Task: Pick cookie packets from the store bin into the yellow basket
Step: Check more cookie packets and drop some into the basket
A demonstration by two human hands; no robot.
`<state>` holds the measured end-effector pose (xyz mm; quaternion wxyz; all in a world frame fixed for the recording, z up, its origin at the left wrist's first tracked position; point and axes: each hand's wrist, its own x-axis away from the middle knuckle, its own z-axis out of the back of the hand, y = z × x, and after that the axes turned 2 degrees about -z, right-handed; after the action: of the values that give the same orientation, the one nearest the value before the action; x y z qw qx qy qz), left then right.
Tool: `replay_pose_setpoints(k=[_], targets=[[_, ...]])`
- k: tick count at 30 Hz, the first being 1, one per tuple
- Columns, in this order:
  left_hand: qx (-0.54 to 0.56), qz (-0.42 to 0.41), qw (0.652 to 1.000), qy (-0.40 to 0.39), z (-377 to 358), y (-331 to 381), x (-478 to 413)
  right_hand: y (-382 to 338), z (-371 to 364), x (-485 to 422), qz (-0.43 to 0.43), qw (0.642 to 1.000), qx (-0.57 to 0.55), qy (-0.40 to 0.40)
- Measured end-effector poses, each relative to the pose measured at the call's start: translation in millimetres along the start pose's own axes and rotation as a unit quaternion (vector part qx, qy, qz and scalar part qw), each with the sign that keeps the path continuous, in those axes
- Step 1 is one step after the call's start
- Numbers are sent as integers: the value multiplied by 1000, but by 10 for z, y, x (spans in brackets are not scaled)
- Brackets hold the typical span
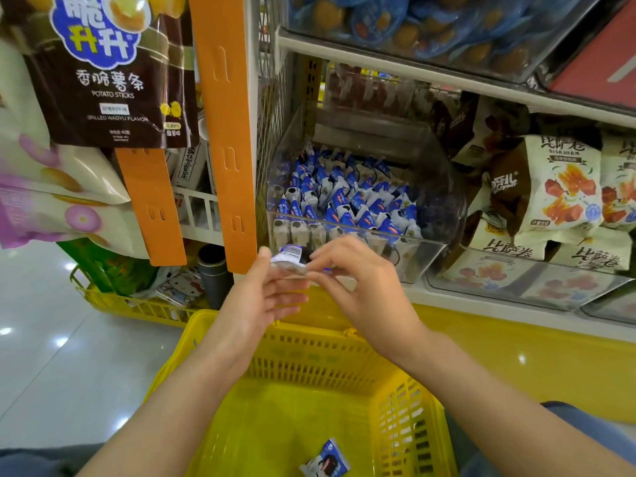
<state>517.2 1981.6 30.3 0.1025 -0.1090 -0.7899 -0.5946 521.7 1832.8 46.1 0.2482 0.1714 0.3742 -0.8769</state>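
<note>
Cookie packet [290, 258]: small, blue and white, held in the air between both hands, just in front of the bin's front wall and above the far rim of the yellow basket.

Left hand [261, 294]: thumb up against the packet's left end, fingers stretched beneath it, so the packet is held between thumb and fingers.

Right hand [358, 280]: fingers curled, tips pinching the packet's right end. The two hands are nearly touching.

Second packet [325, 459]: same kind, lying flat on the basket floor near the near edge, well below the hands.

Yellow basket [309, 356]: slotted plastic, under both forearms, open side up.

Bin [430, 249]: clear plastic, on the shelf behind the hands, filled with rows of packets [344, 197] standing on edge.

Snack bags [557, 191]: white and brown, in the neighbouring bin to the right.

Potato stick bag [103, 80]: brown, hanging at upper left beside an orange strip [223, 132].

Another basket [137, 308]: yellow, on the floor at left, holding assorted goods.
</note>
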Motion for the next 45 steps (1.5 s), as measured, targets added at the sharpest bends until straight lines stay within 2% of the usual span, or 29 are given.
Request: replay_pose_setpoints(k=[3, 7, 9, 12, 14, 16, 18, 20, 23, 25, 26, 30, 35, 41, 45], targets=[[71, -22, 997, 4, 28, 26, 4, -14, -4, 10, 40, 997, 61, -28], [17, -70, 997, 24, 23, 29, 18, -30, -11, 15, 63, 993, 72, -66], [-5, -87, 995, 46, 19, 26, 20, -38, -30, 25, 10, 996, 63, -58], [-25, -78, 994, 72, 11, 10, 12, -41, -64, 16, -141, 988, -2, -65], [-45, -75, 994, 61, 1, -12, 7, -36, -77, -15, -250, 958, -101, -96], [-70, -90, 992, 48, -8, -30, 14, -43, -98, -40, -331, 911, -212, -127], [-142, -129, 980, 52, -11, -60, 6, -64, -109, -43, -388, 848, -335, -134], [-244, -169, 952, 73, -7, -116, -21, -75, -109, -46, -410, 819, -385, -118], [-359, -248, 893, 110, -3, -187, -5, -50, -125, -42, -417, 832, -358, -79], [-416, -299, 852, 104, 1, -202, 29, -50, -143, -33, -409, 847, -333, -62], [-432, -308, 842, 96, 6, -207, 39, -59, -150, -30, -406, 852, -326, -57], [-395, -295, 866, 78, 8, -190, 9, -59, -159, -18, -397, 861, -317, -39], [-331, -284, 895, 89, 4, -143, -8, -52, -162, 13, -346, 895, -281, -37], [-378, -307, 870, 73, 7, -149, -1, -47, -206, 61, -306, 907, -288, -30], [-418, -322, 846, 73, 21, -177, 30, -56, -261, 81, -276, 934, -223, -47]])
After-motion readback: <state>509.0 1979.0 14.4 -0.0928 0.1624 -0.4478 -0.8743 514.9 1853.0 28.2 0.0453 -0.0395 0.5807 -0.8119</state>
